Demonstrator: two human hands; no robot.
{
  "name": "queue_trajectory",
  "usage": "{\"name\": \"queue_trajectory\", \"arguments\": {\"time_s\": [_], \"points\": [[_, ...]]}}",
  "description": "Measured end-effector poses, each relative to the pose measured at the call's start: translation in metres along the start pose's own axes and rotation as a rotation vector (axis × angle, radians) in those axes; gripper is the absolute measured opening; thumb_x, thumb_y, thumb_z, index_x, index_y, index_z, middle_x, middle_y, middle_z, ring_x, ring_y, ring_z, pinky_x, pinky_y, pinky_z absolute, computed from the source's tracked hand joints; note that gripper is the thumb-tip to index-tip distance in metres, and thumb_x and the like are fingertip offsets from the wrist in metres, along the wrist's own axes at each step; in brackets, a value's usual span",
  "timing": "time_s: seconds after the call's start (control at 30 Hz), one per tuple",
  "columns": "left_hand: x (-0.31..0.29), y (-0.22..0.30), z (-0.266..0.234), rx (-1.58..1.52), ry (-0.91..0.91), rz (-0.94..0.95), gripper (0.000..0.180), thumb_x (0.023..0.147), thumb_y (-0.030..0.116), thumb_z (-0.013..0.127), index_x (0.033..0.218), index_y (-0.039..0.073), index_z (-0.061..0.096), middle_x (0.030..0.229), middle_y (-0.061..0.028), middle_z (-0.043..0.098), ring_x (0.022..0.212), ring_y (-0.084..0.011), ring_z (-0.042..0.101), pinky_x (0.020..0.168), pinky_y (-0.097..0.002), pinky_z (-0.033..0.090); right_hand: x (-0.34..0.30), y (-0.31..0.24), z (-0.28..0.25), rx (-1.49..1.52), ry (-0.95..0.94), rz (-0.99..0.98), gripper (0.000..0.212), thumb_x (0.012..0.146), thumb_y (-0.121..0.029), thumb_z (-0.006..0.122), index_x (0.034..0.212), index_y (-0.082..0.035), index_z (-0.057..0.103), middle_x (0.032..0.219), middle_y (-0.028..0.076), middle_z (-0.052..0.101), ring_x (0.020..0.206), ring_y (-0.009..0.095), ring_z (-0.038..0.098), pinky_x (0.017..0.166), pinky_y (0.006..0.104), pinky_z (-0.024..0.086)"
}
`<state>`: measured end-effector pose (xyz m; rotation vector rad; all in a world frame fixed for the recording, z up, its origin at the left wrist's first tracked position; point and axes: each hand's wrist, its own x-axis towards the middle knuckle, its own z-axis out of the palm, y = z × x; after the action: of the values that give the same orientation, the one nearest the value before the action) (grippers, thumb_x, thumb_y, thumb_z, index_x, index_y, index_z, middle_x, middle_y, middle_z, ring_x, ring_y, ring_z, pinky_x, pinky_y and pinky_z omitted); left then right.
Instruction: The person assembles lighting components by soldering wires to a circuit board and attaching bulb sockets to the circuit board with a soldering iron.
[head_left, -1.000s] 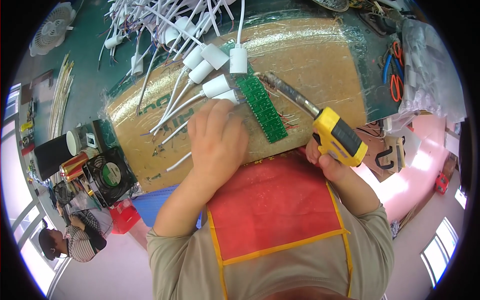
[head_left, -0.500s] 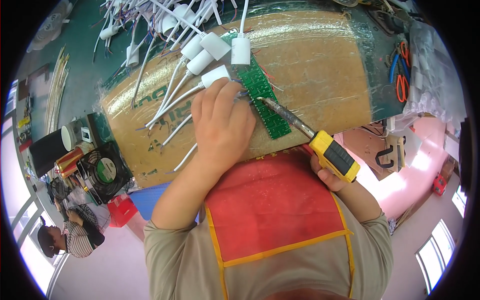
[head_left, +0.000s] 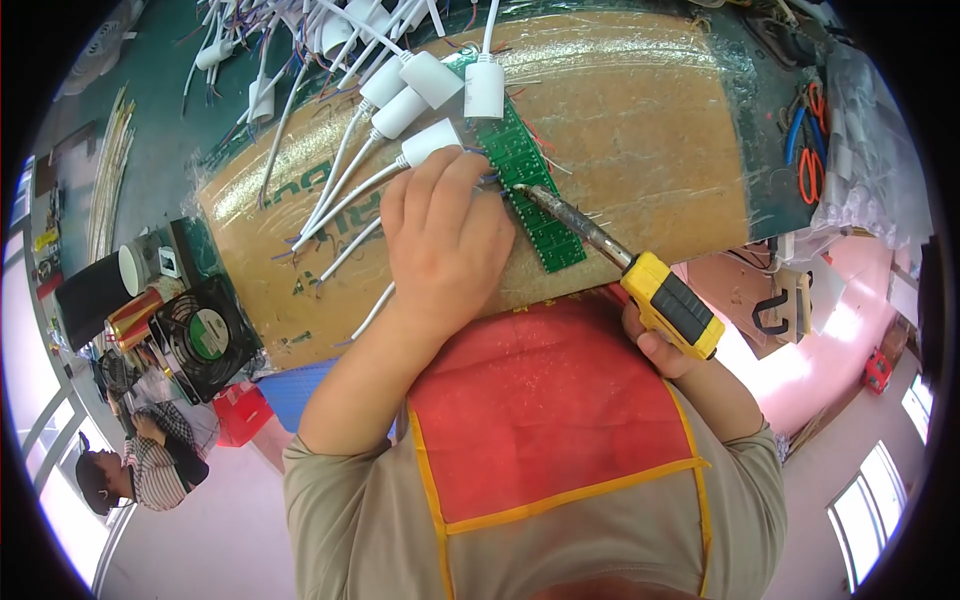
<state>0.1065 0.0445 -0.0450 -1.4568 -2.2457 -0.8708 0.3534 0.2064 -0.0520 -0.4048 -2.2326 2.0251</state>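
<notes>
My left hand (head_left: pixel 447 235) is closed with its fingertips at the left edge of a green circuit board strip (head_left: pixel 530 190). A thin wire (head_left: pixel 488 179) shows between those fingertips and the board; the pinch itself is hidden. Just beyond the fingers lies a white cylindrical cable housing (head_left: pixel 431 143). In my right hand (head_left: pixel 662 345) is a soldering iron (head_left: pixel 672 305) with a yellow and black handle, slanting up and left. Its tip is at the board beside my left fingertips; whether it touches is too small to tell. Another white housing (head_left: pixel 484 92) rests over the board's far end.
Brown cardboard (head_left: pixel 640 130) covers the work area. More white cables (head_left: pixel 345 35) pile up at the back left. A black fan (head_left: pixel 205 338) stands at the left, and orange-handled tools (head_left: pixel 810 175) lie at the right. Further off at lower left is another person (head_left: pixel 150 465).
The view has shifted slightly. The iron's tip has moved a little toward my left fingertips; both hands keep their holds.
</notes>
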Motion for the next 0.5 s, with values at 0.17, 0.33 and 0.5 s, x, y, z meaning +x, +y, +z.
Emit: {"name": "queue_trajectory", "arguments": {"time_s": [0.17, 0.33, 0.5], "points": [[-0.0003, 0.0005, 0.0008, 0.009, -0.015, 0.008, 0.018, 0.066, 0.002, 0.071, 0.082, 0.006, 0.063, 0.111, -0.0086, 0.063, 0.105, -0.0288, 0.061, 0.086, -0.0409, 0.042, 0.0011, -0.0007, 0.0006, -0.073, 0.017, -0.059, 0.014, 0.082, -0.018, 0.066, 0.083, -0.006, 0.059, 0.076, 0.007, 0.058, 0.07, 0.029, 0.057, 0.063, 0.0367, 0.045], [-0.0017, 0.0002, -0.0002, 0.014, -0.039, 0.021, 0.019, 0.066, 0.003, 0.071, 0.082, 0.007, 0.064, 0.112, -0.0079, 0.063, 0.105, -0.0284, 0.061, 0.087, -0.0411, 0.042, -0.0005, -0.0004, 0.0005, 0.01, -0.014, 0.03, 0.015, 0.082, -0.018, 0.066, 0.082, -0.006, 0.058, 0.075, 0.007, 0.057, 0.069, 0.028, 0.057, 0.063, 0.0364, 0.045], [-0.0047, -0.0011, 0.0042, 0.014, -0.006, 0.031, 0.015, 0.067, 0.009, 0.067, 0.081, 0.007, 0.062, 0.11, -0.0095, 0.062, 0.107, -0.028, 0.059, 0.092, -0.0419, 0.04, 0.0016, -0.0018, -0.0011, -0.037, -0.047, 0.009, 0.014, 0.081, -0.017, 0.067, 0.081, -0.006, 0.058, 0.075, 0.007, 0.057, 0.068, 0.027, 0.056, 0.064, 0.0354, 0.044]]}}
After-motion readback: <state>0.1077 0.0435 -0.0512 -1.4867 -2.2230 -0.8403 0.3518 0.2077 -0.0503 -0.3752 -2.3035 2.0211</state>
